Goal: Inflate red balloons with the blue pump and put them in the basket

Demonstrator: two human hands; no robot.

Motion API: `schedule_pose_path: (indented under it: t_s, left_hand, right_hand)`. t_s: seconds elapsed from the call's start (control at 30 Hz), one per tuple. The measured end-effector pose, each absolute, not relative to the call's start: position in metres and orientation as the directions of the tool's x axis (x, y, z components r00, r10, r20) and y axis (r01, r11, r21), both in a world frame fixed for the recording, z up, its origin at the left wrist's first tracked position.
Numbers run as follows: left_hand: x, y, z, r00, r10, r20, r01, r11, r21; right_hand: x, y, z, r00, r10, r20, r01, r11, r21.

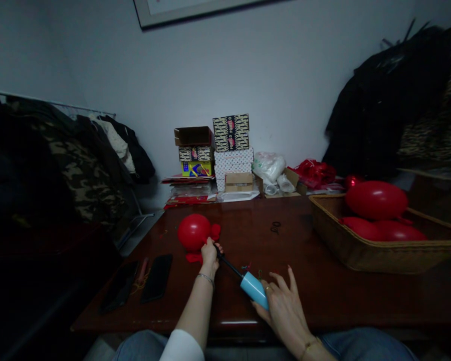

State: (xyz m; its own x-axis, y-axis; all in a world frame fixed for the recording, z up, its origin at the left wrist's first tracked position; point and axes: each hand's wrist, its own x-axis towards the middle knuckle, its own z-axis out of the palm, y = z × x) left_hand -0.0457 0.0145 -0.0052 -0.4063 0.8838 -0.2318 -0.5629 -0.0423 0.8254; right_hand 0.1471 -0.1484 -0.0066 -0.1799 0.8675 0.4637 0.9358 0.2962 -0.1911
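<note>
A round red balloon [194,232], inflated, is above the left part of the dark wooden table [248,225]. My left hand [211,252] is closed at the balloon's neck, where the black nozzle of a hand pump meets it. The pump's light blue body [254,290] slants down to the right, toward my right hand [283,303]. That hand's thumb lies beside the blue body, and its other fingers are raised and spread. Red pieces [215,231] lie beside and below the balloon; what they are is hard to tell.
On the right stands a wicker basket [353,255] with several red balloons [376,200]. Black scissors [275,227] lie mid-table, phones [157,278] at the left. Stacked boxes [231,133] and plastic bags [269,166] line the back edge.
</note>
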Motion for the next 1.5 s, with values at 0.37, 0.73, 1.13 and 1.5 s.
schedule_pose_path:
  t_s: [0.37,0.73,1.13,1.5]
  left_hand:
    - [-0.004,-0.001,-0.013,-0.324,0.918,-0.228,-0.583,-0.004,0.813]
    - [-0.008,-0.005,-0.015,-0.354,0.895,-0.272,-0.585,0.016,0.811]
    - [-0.048,0.018,-0.008,-0.428,0.882,-0.199,-0.552,-0.081,0.83]
    - [-0.036,0.016,0.007,-0.425,0.884,-0.194,-0.567,-0.092,0.819]
  right_hand:
    - [0.129,-0.123,0.011,-0.175,0.899,0.401,0.947,0.265,-0.182]
    - [0.123,-0.122,0.009,-0.171,0.903,0.393,0.949,0.259,-0.181]
    - [0.147,-0.145,-0.002,-0.183,0.869,0.46,0.937,0.296,-0.187]
    - [0.144,-0.137,0.006,-0.185,0.851,0.492,0.948,0.286,-0.139]
